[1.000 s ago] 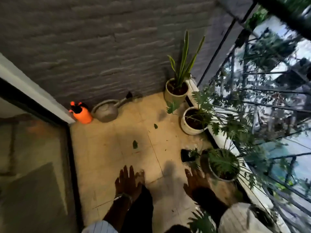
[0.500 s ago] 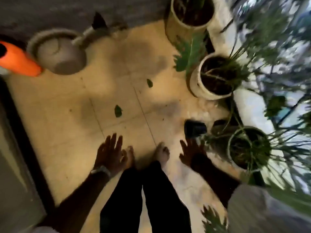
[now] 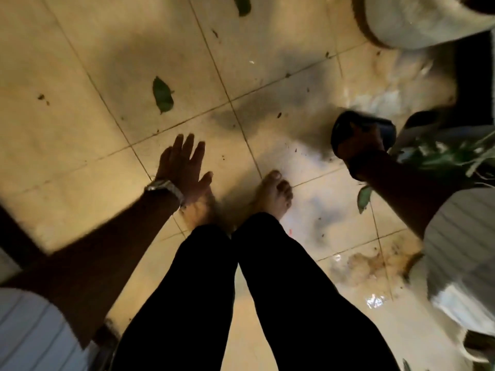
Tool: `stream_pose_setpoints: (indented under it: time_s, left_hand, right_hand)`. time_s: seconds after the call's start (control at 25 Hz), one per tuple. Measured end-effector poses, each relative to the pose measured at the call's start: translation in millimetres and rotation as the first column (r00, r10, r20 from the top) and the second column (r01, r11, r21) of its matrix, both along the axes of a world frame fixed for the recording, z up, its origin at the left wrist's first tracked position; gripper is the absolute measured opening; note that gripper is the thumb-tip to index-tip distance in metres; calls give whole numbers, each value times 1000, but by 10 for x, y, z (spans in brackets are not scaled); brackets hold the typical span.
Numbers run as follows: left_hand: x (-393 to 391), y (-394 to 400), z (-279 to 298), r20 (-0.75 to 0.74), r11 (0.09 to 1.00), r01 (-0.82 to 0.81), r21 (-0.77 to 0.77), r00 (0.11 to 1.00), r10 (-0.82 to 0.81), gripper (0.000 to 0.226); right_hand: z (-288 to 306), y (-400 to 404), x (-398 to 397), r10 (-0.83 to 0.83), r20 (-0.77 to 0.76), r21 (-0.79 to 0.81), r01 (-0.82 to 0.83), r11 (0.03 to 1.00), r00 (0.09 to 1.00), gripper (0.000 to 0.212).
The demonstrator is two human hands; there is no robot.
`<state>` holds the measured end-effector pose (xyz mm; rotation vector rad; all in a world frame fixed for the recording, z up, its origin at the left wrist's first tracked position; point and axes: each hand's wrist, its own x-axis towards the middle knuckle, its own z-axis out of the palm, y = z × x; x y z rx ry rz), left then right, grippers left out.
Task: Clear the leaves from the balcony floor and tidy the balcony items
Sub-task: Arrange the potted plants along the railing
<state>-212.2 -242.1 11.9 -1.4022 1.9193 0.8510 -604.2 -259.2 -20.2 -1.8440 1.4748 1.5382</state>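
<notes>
I look straight down at the tan tiled balcony floor [image 3: 80, 145]. A green leaf [image 3: 162, 95] lies on a tile ahead of my left hand [image 3: 184, 162], which hovers with fingers spread and holds nothing. Another leaf [image 3: 242, 5] sits at the top edge. My right hand [image 3: 360, 148] grips a small black pot [image 3: 348, 124] that lies tipped on the floor at the right. Small dark crumbs are scattered over the tiles.
My bare feet [image 3: 273, 194] stand between the hands. A large white pot [image 3: 417, 22] fills the top right corner. Plant foliage [image 3: 442, 153] hangs over my right forearm. A brown dirt patch [image 3: 367, 266] and wet shine mark the tiles at lower right.
My view has dropped and closed in on the floor. My right hand has reached forward onto the small black pot and closed on it. My left hand stays spread above the tiles.
</notes>
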Motion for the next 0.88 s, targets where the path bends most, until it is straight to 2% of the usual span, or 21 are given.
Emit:
stream_pose_setpoints:
  time_s: [0.04,0.08,0.12,0.2,0.24,0.32,0.4,0.48,0.56,0.64,0.72,0.8,0.88]
  left_hand:
    - [86,57,24,15,1000,8,9,1000,-8,80]
    - [172,71,86,19,1000,6,10,1000,-7,80]
    - [245,69,151,21,1000,20,17,1000,-20,80]
    - [262,-52,629,6,999,50,-16,999,-50,81]
    - [261,-63,638,-3,997,68,-34,998,-68,81]
    - [270,-323,870,-33,996,45,-82,998,-47,77]
    - [261,-661,1637,-35,993,42,-114,998,-46,75]
    - [279,-946,2409,-15,971,56,-233,998,-61,70]
    - [206,-1100,3124,-44,935,51,-350,997,-71,69]
    - [130,-1236,4006,-57,942,23,-336,997,-45,71]
    - [-11,-1353,4811,-135,910,-44,-412,991,-14,74]
    - [-102,-1285,5382,-177,896,-104,-432,984,28,75]
    - [-148,-1137,5679,-195,892,1,-452,976,-99,71]
  right_hand:
    - [45,-46,22,-27,0,-16,27,1000,1000,35]
    - [149,-136,59,-139,52,-13,139,990,989,22]
    - [200,-150,87,-163,121,-37,168,985,979,17]
    - [711,-211,205,-185,172,-65,199,978,968,23]
    - [789,-183,362,-217,226,-36,230,972,950,27]
    - [1177,-274,700,-274,396,-24,308,951,877,32]
    - [1976,-352,960,-242,460,-8,277,961,854,32]
    - [2732,-481,1092,-170,518,-118,266,957,838,36]
    - [3436,-525,1211,-167,575,-171,317,933,801,44]
    - [4382,-648,1285,-168,645,-203,378,903,746,49]
    - [5328,-768,1272,-151,693,-279,455,846,705,48]
    - [6084,-665,1250,-148,704,-352,522,777,695,51]
    - [6624,-485,1228,-141,707,-418,571,707,693,55]
